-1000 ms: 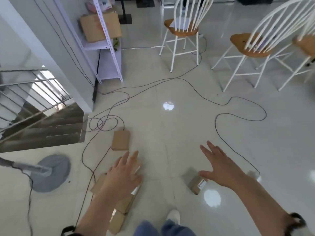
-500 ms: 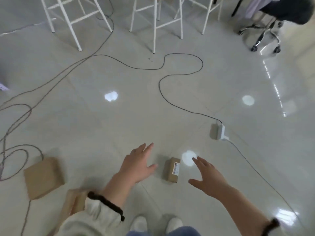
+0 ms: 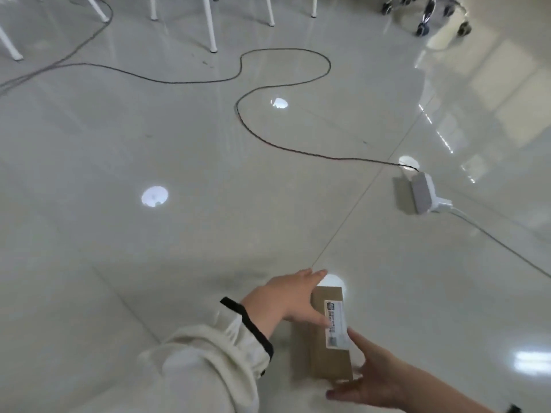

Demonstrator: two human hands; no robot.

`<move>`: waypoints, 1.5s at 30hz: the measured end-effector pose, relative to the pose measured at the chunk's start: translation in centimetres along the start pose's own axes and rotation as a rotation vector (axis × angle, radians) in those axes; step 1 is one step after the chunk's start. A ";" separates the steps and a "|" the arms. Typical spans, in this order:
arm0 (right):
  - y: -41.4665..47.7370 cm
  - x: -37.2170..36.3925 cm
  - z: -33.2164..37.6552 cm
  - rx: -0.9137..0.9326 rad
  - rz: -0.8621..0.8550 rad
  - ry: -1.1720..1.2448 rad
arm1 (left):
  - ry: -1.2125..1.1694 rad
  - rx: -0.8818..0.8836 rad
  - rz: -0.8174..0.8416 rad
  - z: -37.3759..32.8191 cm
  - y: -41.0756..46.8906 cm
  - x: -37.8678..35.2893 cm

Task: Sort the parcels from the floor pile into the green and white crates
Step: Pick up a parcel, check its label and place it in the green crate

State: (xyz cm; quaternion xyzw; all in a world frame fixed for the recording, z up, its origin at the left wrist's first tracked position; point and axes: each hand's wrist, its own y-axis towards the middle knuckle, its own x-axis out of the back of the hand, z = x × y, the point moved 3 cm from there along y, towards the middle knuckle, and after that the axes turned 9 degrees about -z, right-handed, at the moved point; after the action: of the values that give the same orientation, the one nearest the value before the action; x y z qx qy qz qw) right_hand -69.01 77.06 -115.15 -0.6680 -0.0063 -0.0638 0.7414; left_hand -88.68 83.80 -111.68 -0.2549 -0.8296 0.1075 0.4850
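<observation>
Box (image 3: pixel 320 353) between hands, long way pointing away; left hand (image 3: pixel 283 302) grips left side, right hand (image 3: pixel 372 380) grips near end.

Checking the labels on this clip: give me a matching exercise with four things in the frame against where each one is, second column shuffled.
Things:
1. brown cardboard parcel with white label
2. thin black cable
3. white power strip
4. white chair legs

Places:
A. along the top edge
B. at the bottom, held between the left hand and the right hand
C. on the right, at the cable's end
D. looping across the middle of the floor

Pairs: 1-B, 2-D, 3-C, 4-A
</observation>
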 end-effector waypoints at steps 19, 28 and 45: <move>-0.9 -6.1 4.5 1.064 -0.219 -0.811 | -0.264 0.289 -0.407 8.6 -6.5 -7.2; -0.2 -4.6 4.7 0.958 -0.186 -0.536 | -0.295 0.351 -0.283 9.6 -6.4 -5.4; -1.9 -3.7 4.3 1.107 -0.231 -0.738 | -0.689 0.527 -0.514 5.6 -6.4 -3.5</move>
State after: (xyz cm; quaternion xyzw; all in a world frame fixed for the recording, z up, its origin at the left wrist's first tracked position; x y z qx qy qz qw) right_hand -72.57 81.48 -113.18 -0.1625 -0.3624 0.1024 0.9120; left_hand -94.08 76.91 -114.43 0.1391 -0.9220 0.2684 0.2418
